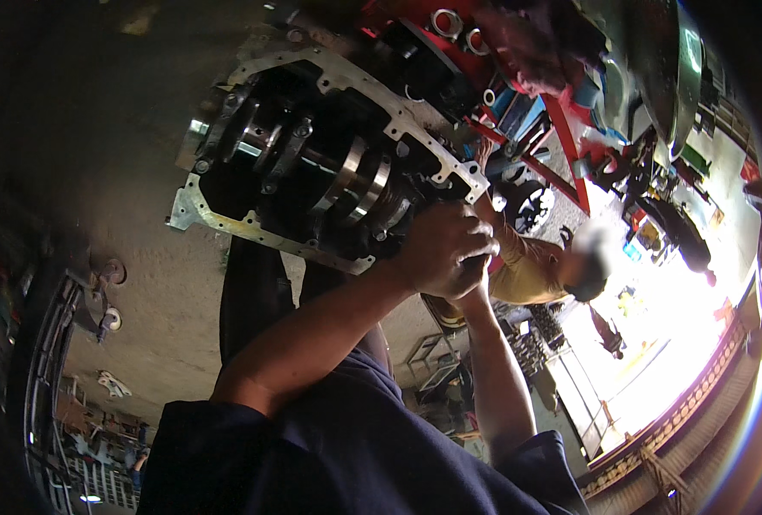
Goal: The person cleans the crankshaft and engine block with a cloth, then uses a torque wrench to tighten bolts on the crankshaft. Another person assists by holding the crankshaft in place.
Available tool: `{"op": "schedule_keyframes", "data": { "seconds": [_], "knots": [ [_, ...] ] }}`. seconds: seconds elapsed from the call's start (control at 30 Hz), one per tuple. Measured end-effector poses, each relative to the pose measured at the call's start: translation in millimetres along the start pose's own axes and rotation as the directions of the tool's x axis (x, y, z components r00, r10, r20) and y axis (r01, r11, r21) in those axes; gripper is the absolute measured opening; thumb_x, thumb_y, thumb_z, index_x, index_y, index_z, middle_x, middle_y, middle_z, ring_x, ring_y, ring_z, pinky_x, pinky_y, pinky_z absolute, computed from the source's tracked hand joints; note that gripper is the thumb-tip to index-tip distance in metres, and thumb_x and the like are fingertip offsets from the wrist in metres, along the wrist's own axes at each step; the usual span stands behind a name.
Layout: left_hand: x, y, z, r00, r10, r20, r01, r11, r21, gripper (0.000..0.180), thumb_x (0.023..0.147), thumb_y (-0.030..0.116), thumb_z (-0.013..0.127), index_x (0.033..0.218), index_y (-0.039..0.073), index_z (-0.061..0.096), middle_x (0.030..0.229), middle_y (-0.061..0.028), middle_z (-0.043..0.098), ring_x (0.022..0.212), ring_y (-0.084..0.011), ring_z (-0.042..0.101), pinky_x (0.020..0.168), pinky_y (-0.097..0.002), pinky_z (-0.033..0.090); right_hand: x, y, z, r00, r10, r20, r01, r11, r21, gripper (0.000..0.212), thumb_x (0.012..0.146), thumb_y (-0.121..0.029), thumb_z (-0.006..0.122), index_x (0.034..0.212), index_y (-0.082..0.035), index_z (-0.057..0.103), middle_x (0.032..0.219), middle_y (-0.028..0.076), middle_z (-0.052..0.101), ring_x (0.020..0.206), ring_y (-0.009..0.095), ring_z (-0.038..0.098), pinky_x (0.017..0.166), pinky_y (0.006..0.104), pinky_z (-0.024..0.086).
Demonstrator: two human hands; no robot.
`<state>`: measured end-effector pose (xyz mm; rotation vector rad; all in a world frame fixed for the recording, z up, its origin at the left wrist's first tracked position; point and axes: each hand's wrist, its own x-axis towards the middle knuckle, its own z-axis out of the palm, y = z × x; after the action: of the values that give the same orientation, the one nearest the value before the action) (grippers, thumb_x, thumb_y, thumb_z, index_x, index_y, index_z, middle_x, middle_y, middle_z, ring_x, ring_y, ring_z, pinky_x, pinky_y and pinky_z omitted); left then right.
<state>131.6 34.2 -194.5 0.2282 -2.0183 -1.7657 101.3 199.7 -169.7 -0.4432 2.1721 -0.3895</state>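
An engine block (252,225) stands in front of me, its open side showing a crankshaft (346,182) with shiny journals and dark bearing caps (287,154). My left hand (443,245) is closed in a fist at the block's right end, close to the crankshaft's end. A small dark part shows by its fingers, but what they grip cannot be made out. Just below and behind it is my right hand (469,290), mostly covered by the left. Its fingers are hidden.
A co-worker in a yellow-brown top (522,273) bends beside the block at the right, an arm stretched toward it. Behind stands a red metal frame (561,142) with cloth and parts on it. A dark rack (42,343) is at the left.
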Motion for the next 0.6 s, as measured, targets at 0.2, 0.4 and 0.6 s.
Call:
{"op": "schedule_keyframes", "data": {
  "seconds": [0.2, 0.4, 0.6],
  "knots": [
    [2.5, 11.0, -8.1, 0.998, 0.012, 0.061, -0.009, 0.999, -0.051, 0.019, 0.069, 0.012, 0.068, 0.088, 0.014, 0.069, 0.094, -0.0067, 0.066, 0.090, -0.0265, 0.061, 0.081, -0.0421, 0.049, -5.5, -1.8, -1.1, 0.987, -0.142, -0.076, 0.141, 0.990, -0.023, 0.062, 0.073, -0.020, 0.075, 0.125, -0.002, 0.046, 0.121, 0.017, 0.054, 0.115, 0.029, 0.053, 0.095, 0.0387, 0.045],
    [-9.7, 59.1, 21.0, 0.987, 0.029, 0.161, -0.024, 0.999, -0.033, 0.021, 0.069, 0.019, 0.068, 0.089, 0.012, 0.068, 0.095, -0.0068, 0.065, 0.093, -0.0263, 0.060, 0.085, -0.0442, 0.045, -77.8, 44.7, 20.4, 0.977, 0.024, -0.210, 0.119, 0.756, 0.644, 0.055, 0.090, -0.024, 0.053, 0.139, -0.004, 0.038, 0.137, 0.016, 0.045, 0.129, 0.028, 0.045, 0.107, 0.0386, 0.038],
    [-33.0, 101.2, 22.9, 0.944, -0.001, 0.329, 0.010, 1.000, -0.026, 0.033, 0.070, 0.023, 0.070, 0.099, 0.008, 0.067, 0.105, -0.0100, 0.063, 0.106, -0.0285, 0.057, 0.098, -0.0471, 0.040, -123.1, 86.0, 31.9, 0.984, 0.145, -0.101, 0.031, 0.418, 0.908, 0.046, 0.102, -0.030, 0.031, 0.142, -0.008, 0.036, 0.142, 0.012, 0.042, 0.134, 0.025, 0.039, 0.109, 0.0410, 0.036]
  ]
}}
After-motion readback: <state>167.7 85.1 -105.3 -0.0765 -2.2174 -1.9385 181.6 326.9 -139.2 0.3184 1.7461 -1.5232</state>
